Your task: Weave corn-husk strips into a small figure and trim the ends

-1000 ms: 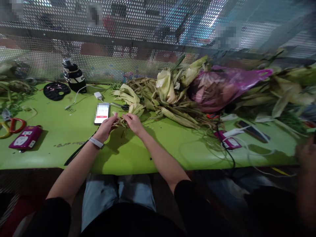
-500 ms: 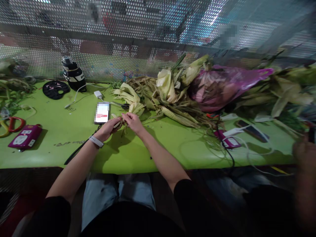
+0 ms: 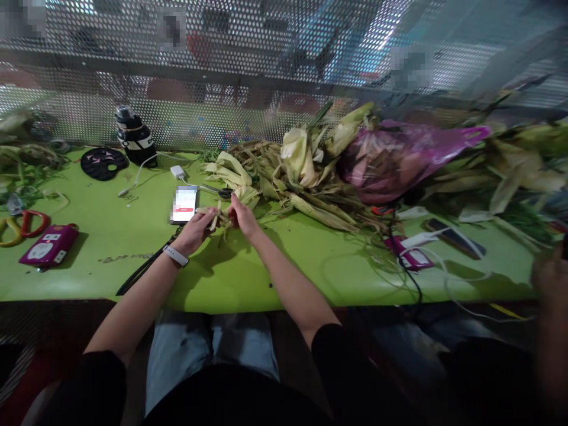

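My left hand [image 3: 194,230] and my right hand [image 3: 242,216] meet over the green table [image 3: 275,269], both closed on a small bundle of dry corn husk strips [image 3: 218,216]. The strips stick out between the two hands. A white band sits on my left wrist. Just beyond the hands lies a pile of pale and brown corn husks [image 3: 284,171]. A phone [image 3: 183,204] with a lit screen lies flat just left of the hands.
Scissors [image 3: 217,190] lie behind the hands. A purple plastic bag [image 3: 399,157] rests on the husks. Cables, a magenta device [image 3: 410,257] and a dark phone [image 3: 452,235] lie at right. A magenta box [image 3: 48,245], red-handled scissors [image 3: 27,223] and a black bottle [image 3: 134,137] are at left. Another person's hand [image 3: 550,272] shows at far right.
My right hand has shifted slightly up and away along the husk strips, and the strips between my hands have turned more upright. My left hand stays in place.
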A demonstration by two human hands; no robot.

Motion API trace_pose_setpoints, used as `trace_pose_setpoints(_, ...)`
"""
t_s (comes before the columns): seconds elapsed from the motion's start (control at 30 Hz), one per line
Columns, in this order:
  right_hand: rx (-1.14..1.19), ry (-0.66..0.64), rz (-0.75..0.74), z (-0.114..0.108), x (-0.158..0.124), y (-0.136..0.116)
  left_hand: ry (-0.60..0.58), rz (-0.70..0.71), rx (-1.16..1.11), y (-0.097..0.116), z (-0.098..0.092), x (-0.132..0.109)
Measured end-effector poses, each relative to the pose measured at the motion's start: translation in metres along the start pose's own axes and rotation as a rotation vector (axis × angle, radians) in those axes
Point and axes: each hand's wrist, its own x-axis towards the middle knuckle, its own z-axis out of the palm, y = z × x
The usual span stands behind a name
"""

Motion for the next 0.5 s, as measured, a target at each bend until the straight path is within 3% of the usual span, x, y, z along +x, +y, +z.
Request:
trace_pose_setpoints(0.17,0.079,-0.157,0.062,0.011,-0.008,-0.004,0.043,0.173,-0.033,-0.004,-0.003,0.007)
trace_pose_setpoints(0.27,0.147,-0.098,-0.012,0.015,-0.006,-0.002,0.025,0.195,0.052,-0.007,-0.004,0.008)
trace_pose_setpoints(0.4,0.048,-0.003,-0.121,0.012,-0.002,0.001,0.03,0.137,0.087,-0.007,-0.002,0.005)
trace_pose_setpoints(0.5,0.007,-0.012,-0.171,0.01,-0.003,0.002,0.008,0.127,0.058,-0.006,0.0,0.003)
